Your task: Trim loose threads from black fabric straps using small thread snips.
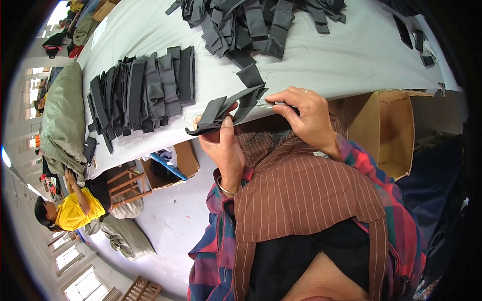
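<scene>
Close in front of me, at the table's near edge, my left hand (224, 150) pinches a folded dark grey fabric strip (216, 111) between thumb and fingers. A loose end of the strip rises toward the far side of the table. Just right of it, my right hand (310, 114) is closed on a small pair of thread snips (270, 103); the fingers hide most of it. Its pale tip points left, close to the strip. A neat row of dark grey fabric strips (143, 90) lies to the left. Farther off is a loose heap of similar strips (246, 25).
The white-covered table (321, 65) has loose threads on it. Below its edge stand an open cardboard box (396, 130) at right and another box (187, 158) at left. A large green sack (63, 110) leans at the left end, near a person in yellow (80, 208).
</scene>
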`<control>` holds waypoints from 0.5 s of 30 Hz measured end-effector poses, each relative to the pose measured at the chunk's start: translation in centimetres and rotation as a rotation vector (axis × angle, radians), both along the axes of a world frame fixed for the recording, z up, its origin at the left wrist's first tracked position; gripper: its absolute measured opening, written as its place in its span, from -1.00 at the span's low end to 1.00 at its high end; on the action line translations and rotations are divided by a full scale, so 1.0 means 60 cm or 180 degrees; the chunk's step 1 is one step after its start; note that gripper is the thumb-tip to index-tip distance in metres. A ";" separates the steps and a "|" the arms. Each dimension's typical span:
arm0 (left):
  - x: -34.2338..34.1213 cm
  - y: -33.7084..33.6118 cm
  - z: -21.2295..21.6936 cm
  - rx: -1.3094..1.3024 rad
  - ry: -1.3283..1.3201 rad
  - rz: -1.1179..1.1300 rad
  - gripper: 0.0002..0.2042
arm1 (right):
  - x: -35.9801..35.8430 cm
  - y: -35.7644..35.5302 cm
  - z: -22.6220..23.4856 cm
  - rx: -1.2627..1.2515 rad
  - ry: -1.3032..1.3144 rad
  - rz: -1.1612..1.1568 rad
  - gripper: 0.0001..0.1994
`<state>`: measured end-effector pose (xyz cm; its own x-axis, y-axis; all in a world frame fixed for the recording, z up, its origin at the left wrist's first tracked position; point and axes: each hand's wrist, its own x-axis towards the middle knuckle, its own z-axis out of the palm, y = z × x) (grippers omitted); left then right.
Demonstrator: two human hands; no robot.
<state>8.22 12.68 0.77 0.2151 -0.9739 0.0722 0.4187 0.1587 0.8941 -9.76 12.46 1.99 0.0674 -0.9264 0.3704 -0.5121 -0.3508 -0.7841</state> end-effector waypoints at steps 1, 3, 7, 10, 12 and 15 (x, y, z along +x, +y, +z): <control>-0.003 0.001 0.000 -0.0060 0.0008 0.0032 -0.68 | 0.002 0.000 -0.002 -0.0058 0.0091 -0.0026 -0.86; -0.005 0.001 0.000 -0.0119 0.0017 0.0067 -0.70 | 0.003 0.000 -0.002 -0.0117 0.0184 -0.0049 -0.87; -0.006 0.002 0.001 -0.0065 0.0002 -0.0011 -0.68 | 0.005 -0.001 -0.006 -0.0139 0.0287 -0.0121 -0.91; -0.007 0.003 0.003 -0.0007 -0.0002 0.0008 -0.68 | 0.004 -0.002 -0.007 -0.0229 0.0384 -0.0168 -0.92; -0.007 0.003 0.002 0.0016 -0.0024 0.0019 -0.67 | 0.001 -0.001 -0.006 -0.0222 0.0447 -0.0147 -0.92; -0.003 0.003 -0.010 -0.0043 -0.0059 0.0056 -0.67 | -0.004 -0.005 0.000 -0.0086 0.0613 -0.0022 -0.93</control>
